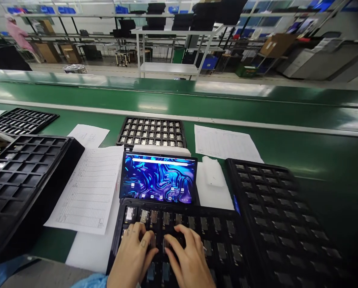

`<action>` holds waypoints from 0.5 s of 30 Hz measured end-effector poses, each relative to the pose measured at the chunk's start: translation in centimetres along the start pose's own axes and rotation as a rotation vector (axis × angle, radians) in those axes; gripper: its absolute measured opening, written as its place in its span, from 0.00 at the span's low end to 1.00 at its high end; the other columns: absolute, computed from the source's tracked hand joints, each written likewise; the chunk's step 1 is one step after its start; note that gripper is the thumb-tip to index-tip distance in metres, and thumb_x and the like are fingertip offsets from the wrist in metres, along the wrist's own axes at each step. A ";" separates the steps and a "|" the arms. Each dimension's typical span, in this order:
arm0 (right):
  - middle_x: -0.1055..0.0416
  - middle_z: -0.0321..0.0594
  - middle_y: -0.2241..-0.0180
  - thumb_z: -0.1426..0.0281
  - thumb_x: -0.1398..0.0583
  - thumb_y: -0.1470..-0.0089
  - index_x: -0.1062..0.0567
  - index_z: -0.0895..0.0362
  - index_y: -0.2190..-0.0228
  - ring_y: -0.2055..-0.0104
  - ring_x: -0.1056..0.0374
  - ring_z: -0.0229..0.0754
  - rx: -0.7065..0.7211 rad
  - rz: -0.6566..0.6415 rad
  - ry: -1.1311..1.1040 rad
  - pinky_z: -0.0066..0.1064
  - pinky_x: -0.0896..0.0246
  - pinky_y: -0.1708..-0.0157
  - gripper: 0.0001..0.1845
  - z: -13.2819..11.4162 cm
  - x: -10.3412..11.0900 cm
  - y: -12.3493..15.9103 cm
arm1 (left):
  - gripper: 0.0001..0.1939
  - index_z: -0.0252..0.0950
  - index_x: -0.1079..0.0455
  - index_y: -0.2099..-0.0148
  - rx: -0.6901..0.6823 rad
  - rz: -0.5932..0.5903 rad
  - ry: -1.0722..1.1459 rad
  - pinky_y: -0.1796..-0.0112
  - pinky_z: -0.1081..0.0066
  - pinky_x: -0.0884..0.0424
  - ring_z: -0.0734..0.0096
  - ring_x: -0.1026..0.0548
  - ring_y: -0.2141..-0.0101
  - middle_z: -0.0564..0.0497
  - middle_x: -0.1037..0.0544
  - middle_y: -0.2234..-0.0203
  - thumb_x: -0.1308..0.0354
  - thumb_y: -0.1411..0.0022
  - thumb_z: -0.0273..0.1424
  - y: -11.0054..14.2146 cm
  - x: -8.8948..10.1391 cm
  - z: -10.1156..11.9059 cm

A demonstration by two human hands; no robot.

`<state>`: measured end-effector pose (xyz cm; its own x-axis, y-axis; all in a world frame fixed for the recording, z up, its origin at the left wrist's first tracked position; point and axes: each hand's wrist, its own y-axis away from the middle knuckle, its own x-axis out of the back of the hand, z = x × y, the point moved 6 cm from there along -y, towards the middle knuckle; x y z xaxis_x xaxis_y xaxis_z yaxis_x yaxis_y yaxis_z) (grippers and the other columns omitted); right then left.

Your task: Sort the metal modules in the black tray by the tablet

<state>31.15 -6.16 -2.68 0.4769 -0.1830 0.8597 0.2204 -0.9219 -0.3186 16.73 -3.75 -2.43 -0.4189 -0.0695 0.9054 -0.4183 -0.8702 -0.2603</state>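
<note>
At the bottom centre of the frame both hands rest on a black tray of small metal parts lying on the green worktop. The left hand has its fingers curled down into the cells, and the right hand does likewise just beside it; whether either grip actually pinches a part I cannot tell, since the fingertips are hidden. The parts look light, stiff and thin (probably slippery and easily bent), so they seem best taken by the edges with thumb and forefinger. Just above the tray stands a lit tablet, with printed sheets to its left.
</note>
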 end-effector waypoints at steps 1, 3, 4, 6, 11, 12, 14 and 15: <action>0.38 0.47 0.56 0.75 0.47 0.45 0.29 0.52 0.61 0.54 0.37 0.50 0.001 -0.038 0.007 0.41 0.30 0.62 0.11 -0.1 -0.3 -0.3 | 0.12 0.37 0.38 0.60 0.031 -0.027 0.010 0.70 0.62 0.28 0.60 0.32 0.67 0.48 0.36 0.66 0.45 0.47 0.20 0.2 -0.4 -0.2; 0.39 0.47 0.55 0.77 0.46 0.48 0.30 0.52 0.64 0.52 0.39 0.52 -0.021 -0.090 -0.003 0.44 0.31 0.61 0.11 -0.3 -0.9 -0.8 | 0.16 0.38 0.39 0.61 0.093 -0.060 0.046 0.67 0.62 0.29 0.61 0.33 0.65 0.49 0.37 0.65 0.42 0.51 0.17 0.5 -1.1 -0.6; 0.39 0.47 0.55 0.78 0.46 0.49 0.31 0.52 0.65 0.51 0.40 0.53 -0.049 -0.103 -0.016 0.45 0.32 0.60 0.11 -0.4 -1.1 -0.9 | 0.18 0.38 0.39 0.62 0.117 -0.056 0.070 0.65 0.61 0.30 0.61 0.34 0.64 0.49 0.37 0.64 0.42 0.52 0.16 0.6 -1.2 -0.7; 0.40 0.46 0.55 0.80 0.47 0.50 0.33 0.53 0.68 0.51 0.41 0.53 -0.120 -0.110 -0.056 0.47 0.34 0.58 0.10 -0.4 -1.3 -1.0 | 0.19 0.39 0.40 0.64 0.143 -0.022 0.120 0.63 0.60 0.31 0.60 0.34 0.62 0.49 0.37 0.62 0.41 0.55 0.15 0.7 -1.2 -0.9; 0.38 0.45 0.58 0.80 0.49 0.49 0.35 0.54 0.71 0.53 0.39 0.51 -0.116 -0.069 -0.147 0.44 0.35 0.58 0.09 -0.6 -0.6 -0.9 | 0.16 0.39 0.42 0.65 0.062 -0.071 0.263 0.62 0.65 0.33 0.64 0.32 0.62 0.50 0.32 0.63 0.46 0.49 0.14 0.5 -0.4 -0.1; 0.36 0.44 0.60 0.80 0.50 0.48 0.35 0.54 0.71 0.55 0.37 0.49 -0.077 -0.072 -0.164 0.41 0.34 0.60 0.09 -0.6 -0.4 -0.8 | 0.13 0.39 0.43 0.66 0.008 -0.083 0.284 0.64 0.68 0.33 0.66 0.31 0.66 0.52 0.31 0.67 0.48 0.46 0.15 0.4 -0.1 0.2; 0.34 0.40 0.68 0.81 0.51 0.47 0.37 0.54 0.72 0.64 0.34 0.42 0.008 -0.091 -0.233 0.32 0.34 0.66 0.10 -0.7 -0.2 -0.5 | 0.09 0.38 0.42 0.64 -0.087 -0.082 0.310 0.69 0.72 0.32 0.69 0.31 0.71 0.53 0.30 0.73 0.53 0.40 0.18 0.3 0.7 0.8; 0.34 0.37 0.71 0.80 0.51 0.45 0.37 0.54 0.72 0.69 0.35 0.39 0.034 -0.097 -0.282 0.28 0.34 0.69 0.10 -0.7 -0.2 -0.2 | 0.09 0.38 0.40 0.60 -0.123 -0.074 0.310 0.70 0.73 0.32 0.69 0.30 0.72 0.53 0.30 0.74 0.55 0.38 0.20 0.3 1.1 1.0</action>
<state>30.45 -6.21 -2.48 0.6687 0.0115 0.7435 0.3025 -0.9176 -0.2579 16.94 -4.58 -1.13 -0.6010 0.1597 0.7831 -0.5430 -0.8006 -0.2535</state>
